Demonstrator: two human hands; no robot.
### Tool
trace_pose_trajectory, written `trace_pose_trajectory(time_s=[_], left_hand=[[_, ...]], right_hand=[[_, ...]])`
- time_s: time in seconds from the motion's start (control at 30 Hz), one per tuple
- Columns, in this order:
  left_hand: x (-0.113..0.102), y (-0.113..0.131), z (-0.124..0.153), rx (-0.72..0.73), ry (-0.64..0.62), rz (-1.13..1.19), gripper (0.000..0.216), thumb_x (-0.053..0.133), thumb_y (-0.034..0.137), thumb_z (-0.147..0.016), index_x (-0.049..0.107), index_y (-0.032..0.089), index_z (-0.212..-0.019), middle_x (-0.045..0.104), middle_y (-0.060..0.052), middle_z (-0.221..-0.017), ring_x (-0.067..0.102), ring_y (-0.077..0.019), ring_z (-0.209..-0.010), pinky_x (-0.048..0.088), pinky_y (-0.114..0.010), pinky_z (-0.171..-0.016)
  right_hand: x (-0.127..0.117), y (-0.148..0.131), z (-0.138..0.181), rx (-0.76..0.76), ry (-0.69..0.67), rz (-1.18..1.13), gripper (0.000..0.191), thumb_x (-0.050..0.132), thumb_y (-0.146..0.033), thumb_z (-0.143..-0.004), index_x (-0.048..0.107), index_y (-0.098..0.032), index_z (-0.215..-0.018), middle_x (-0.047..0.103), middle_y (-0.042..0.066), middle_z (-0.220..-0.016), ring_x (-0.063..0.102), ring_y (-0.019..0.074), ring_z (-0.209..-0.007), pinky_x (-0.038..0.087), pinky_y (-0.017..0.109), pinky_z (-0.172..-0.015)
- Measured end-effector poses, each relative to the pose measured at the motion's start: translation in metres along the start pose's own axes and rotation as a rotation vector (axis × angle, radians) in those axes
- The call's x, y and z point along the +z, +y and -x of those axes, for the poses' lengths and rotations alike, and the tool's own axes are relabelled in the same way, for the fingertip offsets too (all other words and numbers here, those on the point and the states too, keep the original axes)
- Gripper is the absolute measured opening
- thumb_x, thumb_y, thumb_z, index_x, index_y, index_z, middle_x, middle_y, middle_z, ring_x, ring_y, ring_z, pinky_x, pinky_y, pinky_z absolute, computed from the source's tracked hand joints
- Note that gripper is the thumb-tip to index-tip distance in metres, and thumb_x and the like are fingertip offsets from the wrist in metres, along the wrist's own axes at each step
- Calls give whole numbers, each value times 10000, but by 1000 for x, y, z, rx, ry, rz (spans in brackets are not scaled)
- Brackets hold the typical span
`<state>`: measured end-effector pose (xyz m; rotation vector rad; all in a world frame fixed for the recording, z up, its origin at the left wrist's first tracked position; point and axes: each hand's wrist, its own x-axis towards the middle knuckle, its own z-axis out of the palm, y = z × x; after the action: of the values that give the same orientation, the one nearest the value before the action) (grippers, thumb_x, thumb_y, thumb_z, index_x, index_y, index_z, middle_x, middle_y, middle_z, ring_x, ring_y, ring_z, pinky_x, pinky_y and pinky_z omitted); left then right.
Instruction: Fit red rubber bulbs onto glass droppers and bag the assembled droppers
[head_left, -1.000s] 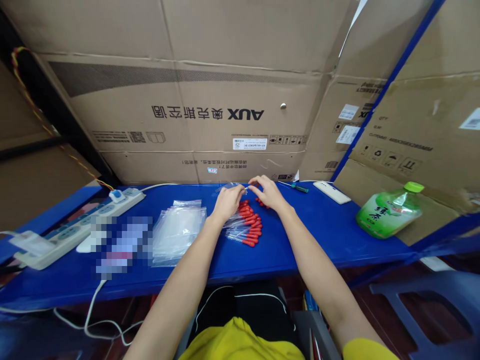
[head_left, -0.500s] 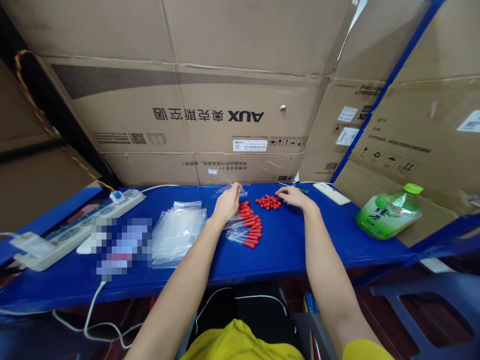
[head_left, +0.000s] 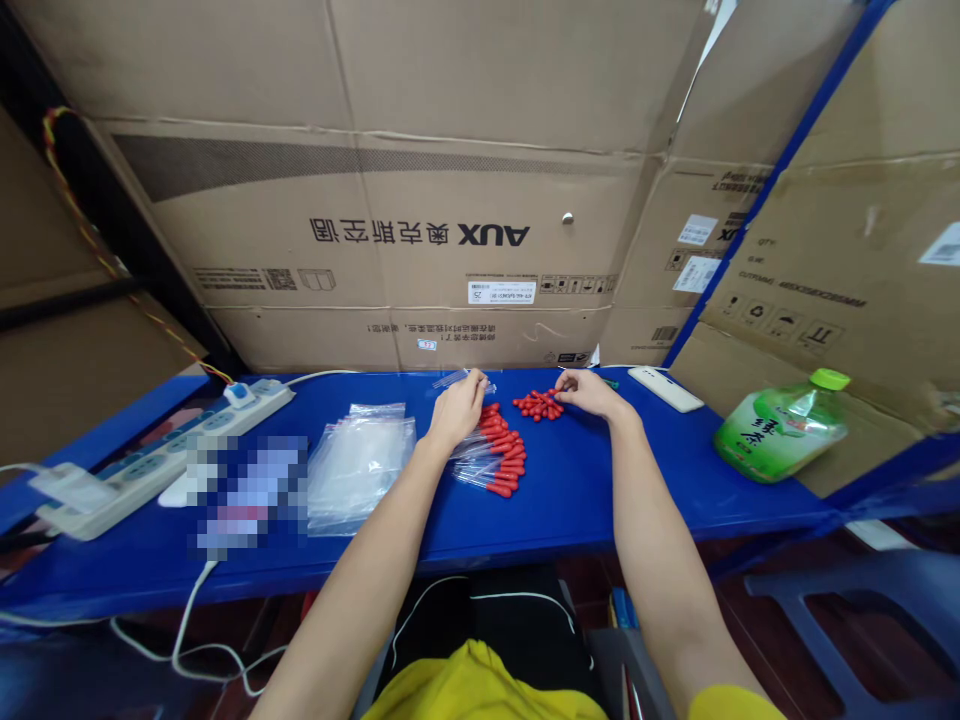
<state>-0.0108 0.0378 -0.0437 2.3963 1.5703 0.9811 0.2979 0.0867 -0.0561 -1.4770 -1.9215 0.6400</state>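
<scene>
My left hand [head_left: 459,408] is closed, its fingertips pinched at a few thin clear tubes [head_left: 448,379] near the back edge of the table; the tubes pass partly under the fingers. Just below it several droppers [head_left: 504,462] lie fanned out, clear stems to the left and red rubber bulbs to the right. At the right edge of a small pile of loose red bulbs [head_left: 536,406], my right hand [head_left: 589,392] has thumb and fingers drawn together on a red bulb, mostly covered by the fingertips.
Clear zip bags [head_left: 360,465] lie stacked on the blue table [head_left: 562,490], left of my left forearm. Further left are a blurred phone [head_left: 251,495] and a power strip [head_left: 172,450]. A white phone-like object [head_left: 666,388] and green bottle [head_left: 781,425] sit right. Cardboard [head_left: 420,180] walls the back.
The view has shifted very slightly. My right fingers have drawn in a little at the edge of the bulb pile; my left hand stays over the tubes.
</scene>
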Motion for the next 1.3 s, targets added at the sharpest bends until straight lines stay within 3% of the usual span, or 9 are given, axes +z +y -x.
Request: trace_pose_trajectory(time_s=[0.13, 0.23, 0.33, 0.5, 0.63, 0.8, 1.03, 1.3], left_hand=[[1, -1, -2, -5, 18, 54, 295, 336, 411, -1095, 580, 246, -1115, 738, -57, -939, 714, -246, -922, 469, -305, -770], [4, -3, -4, 17, 40, 128, 293, 345, 399, -1092, 583, 234, -1045, 735, -61, -966, 701, -239, -948, 476, -313, -821], [6, -4, -6, 56, 58, 205, 302, 336, 385, -1095, 572, 226, -994, 728, -60, -986, 685, -222, -951, 478, -312, -856], [5, -1, -5, 111, 62, 228, 358, 296, 383, -1102, 576, 213, -958, 697, -58, -938, 654, -202, -891, 475, -301, -863], [3, 1, -3, 126, 64, 215, 382, 280, 379, -1105, 590, 211, -960, 704, -59, -947, 656, -203, -899, 460, -294, -847], [0, 5, -2, 94, 51, 193, 374, 292, 401, -1105, 603, 223, -999, 717, -43, -904, 673, -199, -837, 445, -282, -767], [-4, 11, -1, 41, 74, 181, 366, 300, 387, -1103, 604, 229, -973, 703, -35, -837, 674, -203, -791, 445, -281, -743], [-2, 8, -3, 56, 87, 200, 354, 313, 387, -1102, 597, 229, -963, 691, -34, -813, 667, -206, -777, 440, -280, -745]], right_hand=[[0, -14, -1, -119, 169, 25, 344, 654, -224, -824, 714, -175, -1160, 758, 52, -900, 645, 180, -754, 522, 310, -761], [7, -34, -1, -216, 293, 60, 261, 589, -295, -898, 743, -211, -1091, 765, 68, -962, 674, 220, -876, 515, 361, -863], [23, -58, -1, -295, 351, -106, 231, 627, -366, -900, 670, -209, -1065, 749, 49, -915, 696, 214, -849, 515, 330, -805], [54, -88, 0, -330, 296, -365, 284, 658, -501, -903, 571, -238, -965, 693, -4, -792, 712, 196, -814, 513, 303, -787], [68, -96, 0, -336, 243, -522, 356, 720, -526, -849, 610, -234, -1019, 694, -7, -809, 689, 179, -781, 530, 292, -743], [75, -101, 2, -334, 201, -580, 356, 786, -505, -794, 719, -206, -977, 764, 53, -939, 715, 208, -877, 568, 337, -829], [79, -104, 3, -287, 180, -683, 396, 826, -544, -741, 706, -211, -920, 769, 43, -849, 731, 211, -806, 604, 368, -815], [79, -108, 5, -278, 153, -751, 421, 868, -522, -693, 714, -218, -941, 782, 42, -891, 743, 213, -832, 610, 384, -862]])
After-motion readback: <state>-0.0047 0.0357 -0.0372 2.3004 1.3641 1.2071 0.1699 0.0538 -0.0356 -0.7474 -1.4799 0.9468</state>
